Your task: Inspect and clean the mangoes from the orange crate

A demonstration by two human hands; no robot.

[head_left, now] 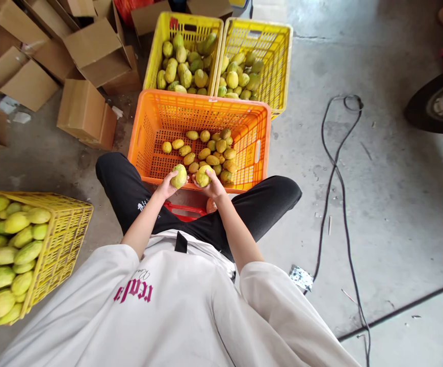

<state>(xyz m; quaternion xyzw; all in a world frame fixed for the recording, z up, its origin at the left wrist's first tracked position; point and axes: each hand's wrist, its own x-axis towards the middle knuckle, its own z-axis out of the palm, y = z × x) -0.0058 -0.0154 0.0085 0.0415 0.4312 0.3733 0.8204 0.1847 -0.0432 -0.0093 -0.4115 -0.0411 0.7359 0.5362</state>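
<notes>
My left hand (166, 187) is closed around a yellow-green papaya (179, 175). A second, yellower papaya (203, 175) sits in the grip of my right hand (215, 187). Both hands are close together over the near rim of an orange plastic crate (206, 100). Inside that crate several small yellow and brownish papayas (220, 146) lie mostly toward the right side. Parts of the fingers are hidden behind the fruit.
Behind the orange crate stand two yellow crates (222, 56) with papayas. Another yellow crate (58, 244), piled with larger papayas, is at the left. Cardboard boxes (81, 109) fill the upper left. A black cable (336, 165) and a wheel (441, 99) are at the right.
</notes>
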